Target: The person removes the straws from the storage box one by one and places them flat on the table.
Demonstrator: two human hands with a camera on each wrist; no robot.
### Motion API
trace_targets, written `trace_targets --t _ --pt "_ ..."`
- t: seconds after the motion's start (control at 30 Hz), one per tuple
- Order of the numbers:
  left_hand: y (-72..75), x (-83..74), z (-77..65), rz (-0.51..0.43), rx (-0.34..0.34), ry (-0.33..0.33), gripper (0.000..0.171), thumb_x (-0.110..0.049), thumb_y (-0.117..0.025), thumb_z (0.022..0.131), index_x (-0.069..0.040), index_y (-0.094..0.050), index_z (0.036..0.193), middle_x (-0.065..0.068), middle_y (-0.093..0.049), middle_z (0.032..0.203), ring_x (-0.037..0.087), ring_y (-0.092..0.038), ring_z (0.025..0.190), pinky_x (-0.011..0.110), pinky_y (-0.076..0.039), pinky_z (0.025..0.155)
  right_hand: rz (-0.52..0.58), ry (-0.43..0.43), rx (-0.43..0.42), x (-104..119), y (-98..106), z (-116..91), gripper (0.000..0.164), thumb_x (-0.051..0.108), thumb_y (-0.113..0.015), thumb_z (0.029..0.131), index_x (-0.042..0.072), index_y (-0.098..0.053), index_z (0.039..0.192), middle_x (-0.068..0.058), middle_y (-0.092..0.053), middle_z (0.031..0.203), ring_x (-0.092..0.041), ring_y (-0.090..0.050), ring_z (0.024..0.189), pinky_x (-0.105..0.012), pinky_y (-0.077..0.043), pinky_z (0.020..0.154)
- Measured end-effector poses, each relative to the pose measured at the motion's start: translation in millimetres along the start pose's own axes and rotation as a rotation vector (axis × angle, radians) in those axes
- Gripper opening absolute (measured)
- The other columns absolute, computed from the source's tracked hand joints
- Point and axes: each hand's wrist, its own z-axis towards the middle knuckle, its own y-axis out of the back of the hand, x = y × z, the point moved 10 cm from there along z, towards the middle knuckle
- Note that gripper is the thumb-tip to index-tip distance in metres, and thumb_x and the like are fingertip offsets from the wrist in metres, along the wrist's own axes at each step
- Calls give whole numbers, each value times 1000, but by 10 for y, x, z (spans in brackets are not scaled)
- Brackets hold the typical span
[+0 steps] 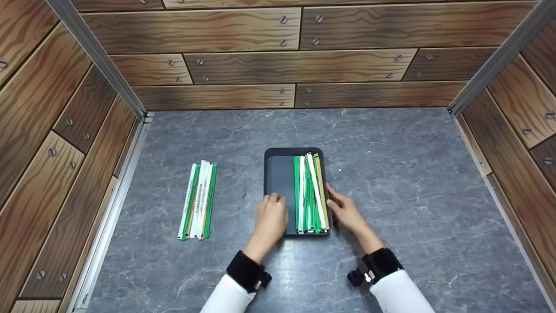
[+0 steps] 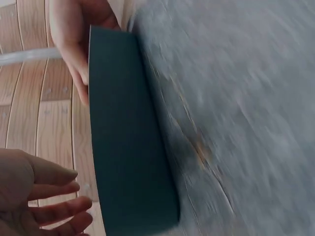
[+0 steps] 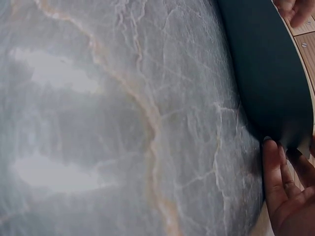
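Observation:
A black rectangular tray (image 1: 280, 169) stands lengthwise on the grey surface. Along its right side lies a loose pile of long, slim wrapped sticks (image 1: 309, 191) in green, white and tan. My left hand (image 1: 272, 214) is over the tray's near left part; in the left wrist view its fingers (image 2: 64, 211) are loosely spread beside the tray wall (image 2: 128, 132), with nothing visible in them. At the tray's right side, my right hand (image 1: 347, 213) touches the outer wall, fingers mostly extended. The right wrist view shows its fingertips against the tray's rounded corner (image 3: 275, 98).
A second bundle of similar wrapped sticks (image 1: 198, 200) lies to the left of the tray, roughly parallel to it. The grey marbled surface (image 1: 391, 174) is bounded by wood-patterned walls (image 1: 243, 67) at the back and both sides, with metal corner rails (image 1: 100, 61).

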Motion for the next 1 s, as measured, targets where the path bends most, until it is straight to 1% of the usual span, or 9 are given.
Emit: trace_targets --t 0.17,0.37,0.47,0.5,0.6,0.67,0.77,0.87,1.0 --pt "-240 -200 41 58 143 -54 30 -14 -69 89 -9 -70 119 12 -67 99 26 -63 85 40 -55 75 -4 -6 0 6 -4 -3 54 11 -54 101 13 -36 151 -22 -33 152 -39 -41 131 -50 -29 112" --pt "-527 -265 49 95 344 20 38 -26 -65 94 -24 -63 132 13 -67 112 29 -66 88 43 -56 72 27 0 19 4 -21 -1 53 10 -53 101 11 -35 152 -18 -32 153 -37 -32 139 -46 -27 113" --pt "-579 -270 59 105 368 34 35 -28 -65 95 -25 -65 129 12 -67 107 29 -66 82 43 -56 67 35 -13 16 -7 -20 1 53 10 -53 101 13 -36 152 -18 -33 153 -31 -62 95 -36 -50 86" --pt "-587 -266 64 107 368 37 32 -27 -64 95 -25 -66 127 12 -67 104 28 -65 80 43 -56 65 32 -16 13 -11 -18 1 53 11 -53 101 13 -36 152 -18 -33 153 -26 -60 76 -32 -52 74" --pt "-580 -244 66 99 352 42 28 -24 -63 96 -24 -69 123 11 -67 100 28 -65 74 43 -55 60 25 -16 3 -9 -8 3 53 10 -53 101 14 -37 151 -21 -35 151 -17 -39 52 -29 -43 52" --pt "-572 -222 64 95 343 42 26 -23 -63 96 -23 -71 121 11 -67 99 28 -65 74 42 -55 58 16 -12 -3 -3 -1 2 53 11 -54 101 14 -37 151 -21 -35 151 -17 -53 65 -30 -47 59" --pt "-567 -174 58 87 338 50 22 -22 -63 96 -20 -73 115 10 -67 96 28 -66 74 42 -55 57 3 -5 -2 2 1 -1 53 11 -54 101 13 -37 151 -20 -35 152 -31 -60 101 -39 -49 88" --pt "-544 -124 59 77 324 61 16 -21 -64 95 -16 -75 106 10 -66 89 27 -66 72 41 -55 56 0 7 7 11 -8 -2 54 10 -54 101 12 -36 151 -20 -33 152 -38 -41 133 -47 -31 111" --pt "-484 -46 66 76 291 85 12 -17 -64 94 -11 -74 95 10 -65 83 27 -66 70 42 -55 55 8 19 14 30 -12 -2 54 10 -54 101 11 -35 151 -20 -32 152 -39 -29 140 -49 -21 115"
